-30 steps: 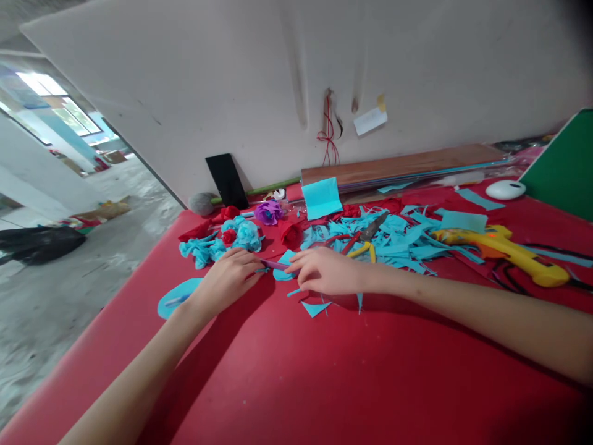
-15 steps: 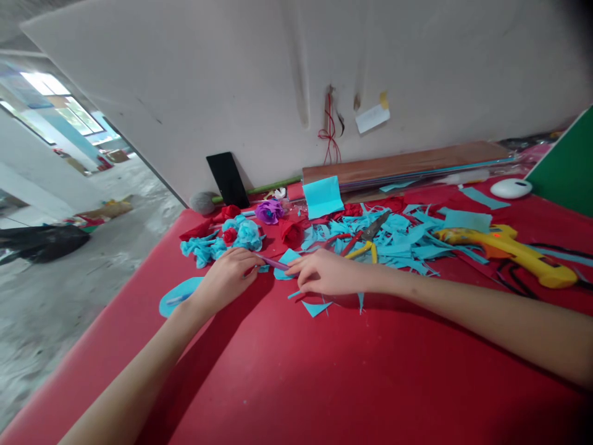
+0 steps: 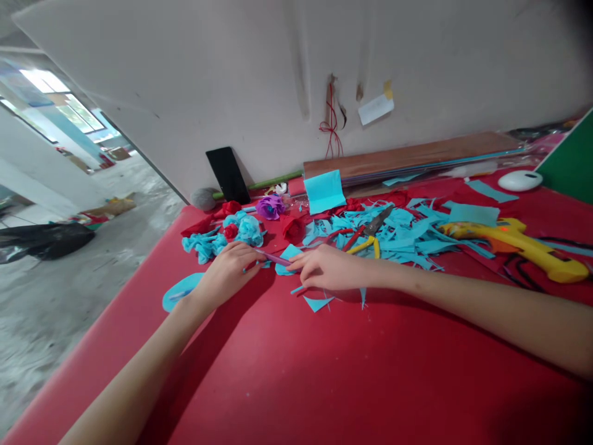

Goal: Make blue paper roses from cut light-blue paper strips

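A thin purple stick [image 3: 277, 258] spans the gap between my two hands, just above the red table [image 3: 278, 358]. My left hand [image 3: 231, 272] pinches its left end, and my right hand [image 3: 327, 267] holds its right end between thumb and fingers. Under the stick lies a blue paper piece [image 3: 290, 252]. Blue and red paper flowers [image 3: 249, 231] sit behind my left hand, with a purple flower [image 3: 270, 207] beyond them. Blue paper scraps [image 3: 398, 232] and pliers with red and yellow handles [image 3: 374, 246] lie behind my right hand.
A yellow glue gun [image 3: 532, 247] and a white mouse [image 3: 519, 180] are at the right. A black phone [image 3: 227, 175] leans against the wall beside a grey round stone [image 3: 202, 199]. A blue oval [image 3: 180, 293] lies by my left wrist.
The view has shifted slightly, so the table items appear a little higher and farther right. Both hands keep their hold on the purple stick, with barely any movement.
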`<state>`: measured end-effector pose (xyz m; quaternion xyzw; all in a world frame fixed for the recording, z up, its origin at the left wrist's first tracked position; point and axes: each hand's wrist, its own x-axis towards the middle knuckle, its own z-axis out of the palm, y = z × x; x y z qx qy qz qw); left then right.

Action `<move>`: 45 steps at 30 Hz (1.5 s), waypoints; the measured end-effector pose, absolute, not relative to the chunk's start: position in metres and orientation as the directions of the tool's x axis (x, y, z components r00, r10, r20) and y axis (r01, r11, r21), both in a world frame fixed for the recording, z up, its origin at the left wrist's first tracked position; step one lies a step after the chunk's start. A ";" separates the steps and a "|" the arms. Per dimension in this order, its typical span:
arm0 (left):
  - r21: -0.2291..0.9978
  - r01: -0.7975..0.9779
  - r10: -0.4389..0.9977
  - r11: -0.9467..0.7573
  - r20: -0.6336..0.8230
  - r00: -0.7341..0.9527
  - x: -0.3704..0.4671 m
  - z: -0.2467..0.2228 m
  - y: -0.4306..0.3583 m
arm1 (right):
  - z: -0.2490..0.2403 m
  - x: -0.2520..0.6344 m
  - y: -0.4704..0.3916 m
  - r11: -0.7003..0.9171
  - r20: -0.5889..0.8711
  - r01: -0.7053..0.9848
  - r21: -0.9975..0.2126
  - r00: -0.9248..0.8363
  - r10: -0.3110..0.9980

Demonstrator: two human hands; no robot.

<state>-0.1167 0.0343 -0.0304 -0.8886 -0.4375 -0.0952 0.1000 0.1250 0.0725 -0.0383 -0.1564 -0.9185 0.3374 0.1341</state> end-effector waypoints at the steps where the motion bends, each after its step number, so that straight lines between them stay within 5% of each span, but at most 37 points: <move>1: -0.098 0.797 0.757 -0.596 0.261 0.598 -0.117 -0.031 0.035 | -0.038 0.125 0.073 0.724 0.142 0.196 -0.661 -0.915 0.377; 24: -0.096 0.842 0.805 -0.530 0.257 0.536 -0.115 -0.040 0.035 | -0.035 0.126 0.069 0.738 0.095 0.252 -0.626 -0.915 0.393; 32: 0.137 0.914 0.890 -0.381 0.323 0.323 -0.116 -0.019 0.030 | -0.039 0.126 0.071 0.747 0.117 0.236 -0.621 -0.915 0.386; 45: 0.391 0.884 0.964 -0.256 0.033 0.265 -0.117 -0.009 0.027 | -0.044 0.127 0.074 0.761 0.158 0.202 -0.616 -0.915 0.371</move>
